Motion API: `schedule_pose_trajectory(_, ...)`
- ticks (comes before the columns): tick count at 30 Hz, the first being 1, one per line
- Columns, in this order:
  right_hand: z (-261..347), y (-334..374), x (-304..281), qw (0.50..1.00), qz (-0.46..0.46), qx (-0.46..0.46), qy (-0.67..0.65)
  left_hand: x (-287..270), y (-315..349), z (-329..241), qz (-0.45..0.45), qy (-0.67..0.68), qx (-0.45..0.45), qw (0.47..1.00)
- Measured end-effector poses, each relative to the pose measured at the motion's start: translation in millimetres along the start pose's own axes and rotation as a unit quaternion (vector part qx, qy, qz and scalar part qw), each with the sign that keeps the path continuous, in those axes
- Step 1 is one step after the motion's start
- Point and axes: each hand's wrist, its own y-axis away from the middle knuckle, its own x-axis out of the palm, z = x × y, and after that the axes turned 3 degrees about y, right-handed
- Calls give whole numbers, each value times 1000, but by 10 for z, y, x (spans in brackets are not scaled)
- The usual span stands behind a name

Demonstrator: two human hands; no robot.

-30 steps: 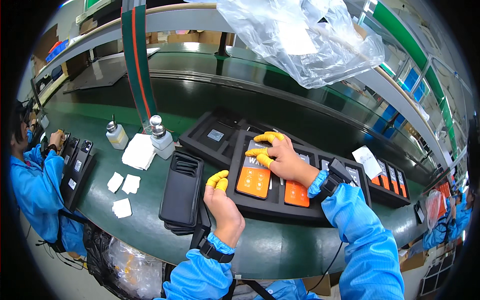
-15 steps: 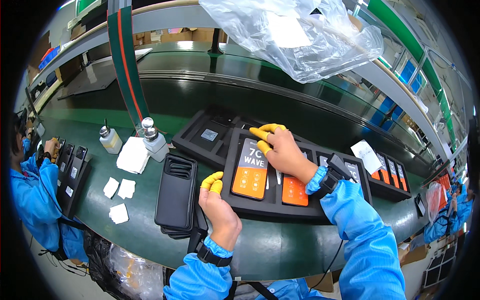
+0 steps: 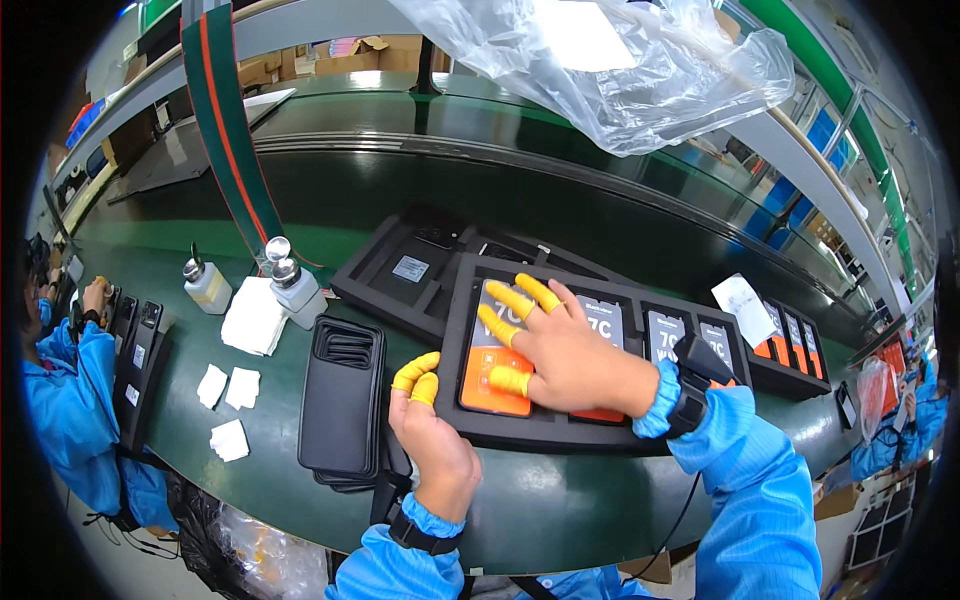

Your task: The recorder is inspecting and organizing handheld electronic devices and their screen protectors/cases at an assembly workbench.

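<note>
Head view — phone [image 3: 480, 368] beneath right hand [image 3: 575, 358]

Right hand [image 3: 580, 355] seemingly on phone [image 3: 488, 360]

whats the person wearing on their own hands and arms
Both arms have bright blue sleeves with gathered cuffs. Black bands circle both wrists, each with a black, blocky unit. Yellow finger cots cover the thumb and three fingers of the right hand; two show on the left hand.
</note>
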Motion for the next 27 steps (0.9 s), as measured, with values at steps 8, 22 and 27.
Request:
schedule_pose_trajectory(8, 389, 441, -416, 992, -16, -32, -120, -8, 6, 34, 26, 13, -10, 1000)
schedule_pose_trajectory(22, 725, 1868, 453, 366, -232, 394, -810, 5, -38, 160, 21, -41, 26, 999)
schedule_pose_trajectory(27, 808, 1494, 393, 310, -341, 421, -781, -124, 618, -117, 2, -40, 127, 991)
